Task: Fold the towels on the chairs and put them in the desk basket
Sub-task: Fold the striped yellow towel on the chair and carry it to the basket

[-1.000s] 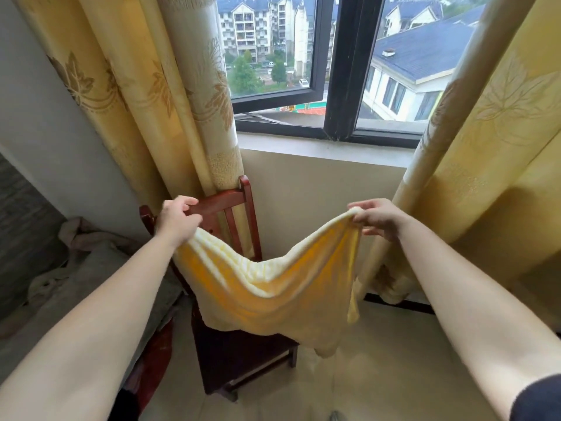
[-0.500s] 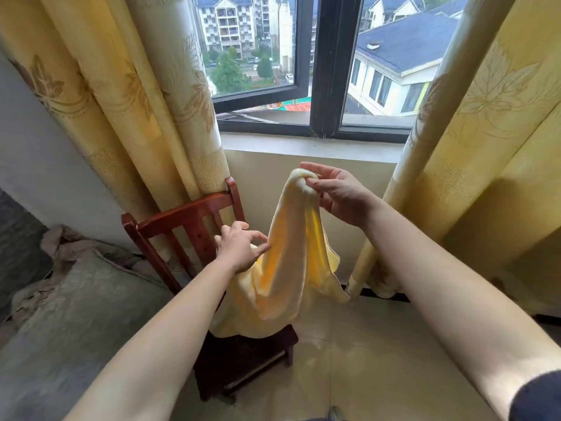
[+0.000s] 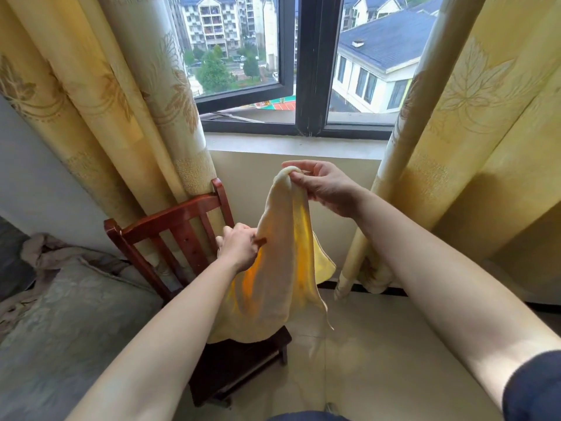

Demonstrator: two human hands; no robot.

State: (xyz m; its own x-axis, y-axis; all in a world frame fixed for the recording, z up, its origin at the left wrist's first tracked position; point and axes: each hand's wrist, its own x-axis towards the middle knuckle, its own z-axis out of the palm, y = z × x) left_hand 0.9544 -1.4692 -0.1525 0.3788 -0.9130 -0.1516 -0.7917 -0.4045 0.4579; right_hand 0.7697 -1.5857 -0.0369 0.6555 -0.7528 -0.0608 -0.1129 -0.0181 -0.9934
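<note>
A yellow towel (image 3: 282, 268) hangs doubled lengthwise in front of the window wall, above a dark red wooden chair (image 3: 182, 220). My right hand (image 3: 324, 186) pinches the towel's top corners together at about sill height. Lower down, my left hand (image 3: 239, 247) grips the towel's left edge at mid-height, fingers curled into the cloth. The towel's bottom end drapes onto the chair seat (image 3: 243, 360). No desk basket is in view.
Yellow patterned curtains (image 3: 127, 117) hang on both sides of a dark-framed window (image 3: 309, 86). A grey cushioned seat with crumpled beige cloth (image 3: 60, 299) lies at the left. Pale tiled floor (image 3: 364, 360) spreads to the right of the chair.
The towel was stretched wide between both hands; my right hand now holds both top corners, and my left hand has slid down to grip the hanging left edge.
</note>
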